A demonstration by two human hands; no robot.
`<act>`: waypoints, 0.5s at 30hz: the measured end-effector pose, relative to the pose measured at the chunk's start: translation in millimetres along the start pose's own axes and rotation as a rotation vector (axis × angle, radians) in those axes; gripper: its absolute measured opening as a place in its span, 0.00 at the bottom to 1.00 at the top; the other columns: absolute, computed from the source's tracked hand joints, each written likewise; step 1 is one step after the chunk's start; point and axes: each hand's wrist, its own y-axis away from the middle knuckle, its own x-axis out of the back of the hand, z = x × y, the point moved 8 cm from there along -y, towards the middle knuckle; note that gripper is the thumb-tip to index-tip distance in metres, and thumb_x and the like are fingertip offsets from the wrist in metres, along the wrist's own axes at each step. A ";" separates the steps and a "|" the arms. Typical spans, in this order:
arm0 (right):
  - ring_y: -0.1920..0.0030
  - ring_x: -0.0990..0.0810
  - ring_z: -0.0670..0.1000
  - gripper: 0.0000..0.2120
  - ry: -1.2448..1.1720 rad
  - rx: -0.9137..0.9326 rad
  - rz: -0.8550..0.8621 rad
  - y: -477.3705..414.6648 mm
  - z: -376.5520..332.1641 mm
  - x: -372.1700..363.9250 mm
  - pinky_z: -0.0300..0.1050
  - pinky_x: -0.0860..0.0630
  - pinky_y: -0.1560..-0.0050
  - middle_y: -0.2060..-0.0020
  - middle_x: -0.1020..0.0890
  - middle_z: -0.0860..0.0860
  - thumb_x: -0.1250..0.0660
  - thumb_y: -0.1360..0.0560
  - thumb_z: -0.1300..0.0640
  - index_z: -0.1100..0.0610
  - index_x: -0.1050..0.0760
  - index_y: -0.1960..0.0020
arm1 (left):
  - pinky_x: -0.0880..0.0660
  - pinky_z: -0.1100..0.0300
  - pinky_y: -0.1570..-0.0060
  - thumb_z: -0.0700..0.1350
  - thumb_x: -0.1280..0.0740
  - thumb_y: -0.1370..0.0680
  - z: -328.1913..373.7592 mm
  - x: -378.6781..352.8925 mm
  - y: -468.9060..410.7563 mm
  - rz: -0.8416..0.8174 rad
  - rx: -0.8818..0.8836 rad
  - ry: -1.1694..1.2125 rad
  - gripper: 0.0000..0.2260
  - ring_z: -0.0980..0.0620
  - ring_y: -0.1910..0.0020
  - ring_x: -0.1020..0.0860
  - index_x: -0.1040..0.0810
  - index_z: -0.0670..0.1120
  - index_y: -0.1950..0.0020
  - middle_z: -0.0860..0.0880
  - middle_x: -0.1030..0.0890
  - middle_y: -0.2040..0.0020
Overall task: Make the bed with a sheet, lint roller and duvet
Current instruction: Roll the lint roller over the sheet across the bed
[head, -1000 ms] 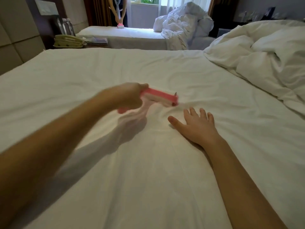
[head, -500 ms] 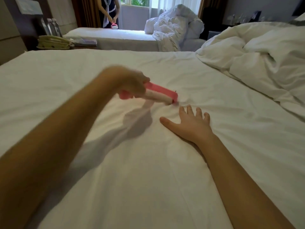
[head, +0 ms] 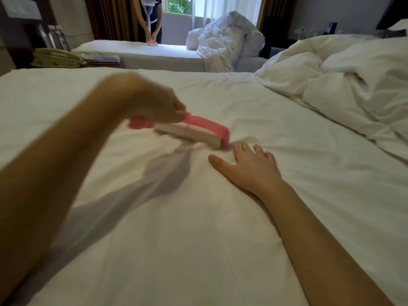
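Head view, near to far. Closest is the sheet (head: 198,250), spread over the bed (head: 154,72) and mostly flat w/ faint creases; both arms reach out across it.

R hand (head: 249,166) lies palm-down on the sheet, fingers straight and fanned, thumb out to the side. It's prob. there to pin the fabric taut so it won't drag or bunch under the roller.

Just beyond its fingertips is the lint roller (head: 198,129), pink and blurred. L hand (head: 159,104) has its fingers curled round the handle end, wrist bent down. The roller's far end sits at the small creases by the R fingertips. The handle end seems raised, going by the shadow under it. Can't tell for sure if the sticky part touches the sheet.

Judged step: lint-rolling. The sheet part looks done and the duvet isn't on yet.

Duvet (head: 353,89) is bunched in a heap at the R side of the bed, well apart from both hands. That prob. leaves the sheet bare for rolling.

Farther back on the L, what looks like a pale phone (head: 55,59) sits between the beds. Beyond it is a 2nd bed (head: 132,50) w/ a 2nd duvet (head: 223,40) heaped at one end. Another person (head: 150,18) bends over it w/ sth pink under their hands, next to the window (head: 178,5).
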 end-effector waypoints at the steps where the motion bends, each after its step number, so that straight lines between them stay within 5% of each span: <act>1: 0.25 0.48 0.55 0.43 0.000 0.010 0.004 0.2 0.9 0.9 0.54 0.51 0.27 0.24 0.44 0.50 0.55 0.29 0.27 0.54 0.47 0.23 | 0.35 0.61 0.73 0.52 0.48 0.18 -8.2 9.4 13.9 -0.045 0.027 -0.058 0.18 0.55 0.72 0.34 0.32 0.53 0.30 0.46 0.23 0.60; 4: 0.24 0.50 0.54 0.44 -0.008 0.011 -0.012 0.3 4.7 3.1 0.55 0.52 0.27 0.24 0.45 0.48 0.53 0.30 0.26 0.54 0.47 0.23 | 0.36 0.71 0.82 0.51 0.46 0.18 -17.8 6.3 18.1 -0.063 0.066 -0.060 0.16 0.53 0.74 0.31 0.29 0.56 0.32 0.46 0.26 0.67; 6: 0.24 0.52 0.54 0.44 -0.010 -0.008 -0.046 0.1 9.2 4.3 0.55 0.54 0.27 0.23 0.47 0.48 0.51 0.30 0.26 0.53 0.48 0.23 | 0.28 0.67 0.69 0.50 0.46 0.18 -7.5 -12.6 -8.7 0.087 0.015 0.083 0.17 0.48 0.69 0.26 0.32 0.54 0.30 0.44 0.23 0.61; 8: 0.24 0.53 0.55 0.44 0.001 -0.034 -0.085 1.0 18.0 5.0 0.56 0.55 0.27 0.23 0.49 0.49 0.52 0.30 0.26 0.52 0.50 0.23 | 0.29 0.58 0.56 0.49 0.47 0.18 1.6 -40.5 -35.9 0.166 -0.021 0.173 0.20 0.42 0.54 0.22 0.41 0.55 0.25 0.40 0.22 0.45; 10: 0.24 0.55 0.56 0.43 0.001 -0.076 -0.118 2.9 30.2 7.0 0.57 0.56 0.27 0.23 0.52 0.49 0.52 0.30 0.26 0.50 0.51 0.23 | 0.31 0.56 0.56 0.48 0.48 0.18 6.8 -46.5 -45.6 0.188 -0.039 0.187 0.21 0.42 0.50 0.24 0.45 0.56 0.24 0.40 0.25 0.39; 15: 0.24 0.57 0.58 0.43 -0.037 -0.144 -0.154 6.7 43.7 9.9 0.58 0.58 0.27 0.23 0.54 0.51 0.50 0.30 0.27 0.49 0.54 0.23 | 0.34 0.70 0.77 0.45 0.47 0.18 -14.0 1.3 -8.4 -0.006 0.011 0.041 0.18 0.52 0.72 0.31 0.34 0.52 0.28 0.48 0.29 0.65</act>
